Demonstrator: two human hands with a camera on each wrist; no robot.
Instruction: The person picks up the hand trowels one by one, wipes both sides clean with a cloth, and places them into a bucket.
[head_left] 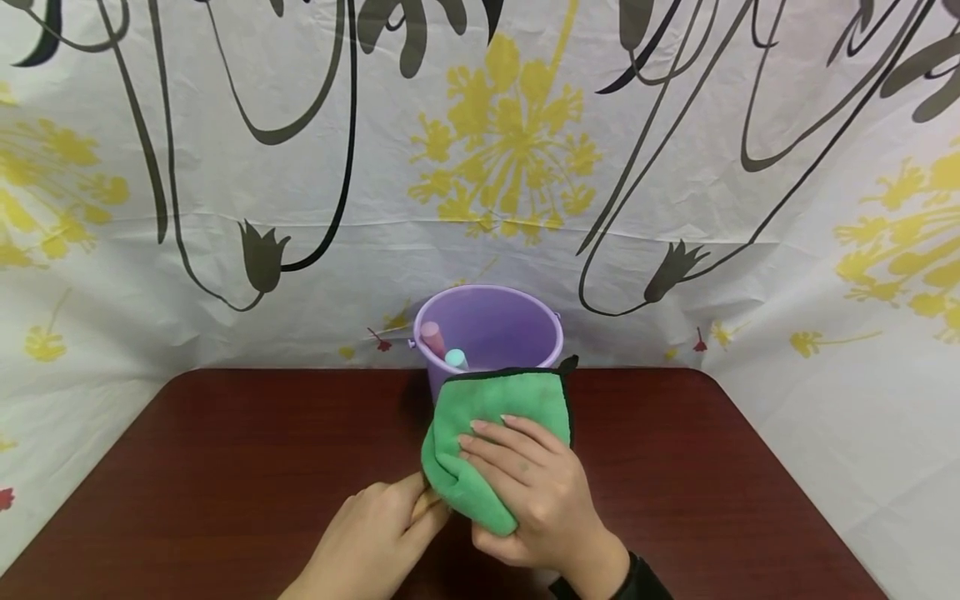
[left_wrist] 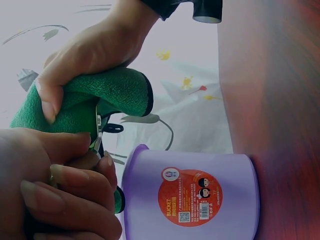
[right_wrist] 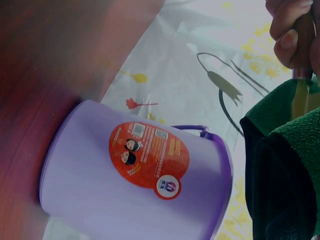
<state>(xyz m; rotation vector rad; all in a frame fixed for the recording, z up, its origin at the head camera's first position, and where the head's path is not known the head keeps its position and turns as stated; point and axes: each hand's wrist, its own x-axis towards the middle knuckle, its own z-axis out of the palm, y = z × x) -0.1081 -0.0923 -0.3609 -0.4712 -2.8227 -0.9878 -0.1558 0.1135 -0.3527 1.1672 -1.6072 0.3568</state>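
Observation:
My left hand (head_left: 367, 533) grips the brown handle of a tool (right_wrist: 304, 52) with a metal collar and a flat, shiny part beyond it. A green cloth (head_left: 510, 400) with black edging is folded around that flat part, so the tool's far end is hidden and its exact kind cannot be told. Through the cloth, my right hand (head_left: 536, 492) holds it, fingers spread over the top and thumb underneath. Both hands are in front of a purple bucket (head_left: 517, 329), which stands upright; the cloth overlaps its near rim in the head view.
Inside the bucket, a pink-ended item (head_left: 432, 337) and a light-blue-ended item (head_left: 456, 359) lean at the left. The dark red-brown table (head_left: 262, 467) ends at a patterned white sheet (head_left: 360, 317) hanging behind and along both sides.

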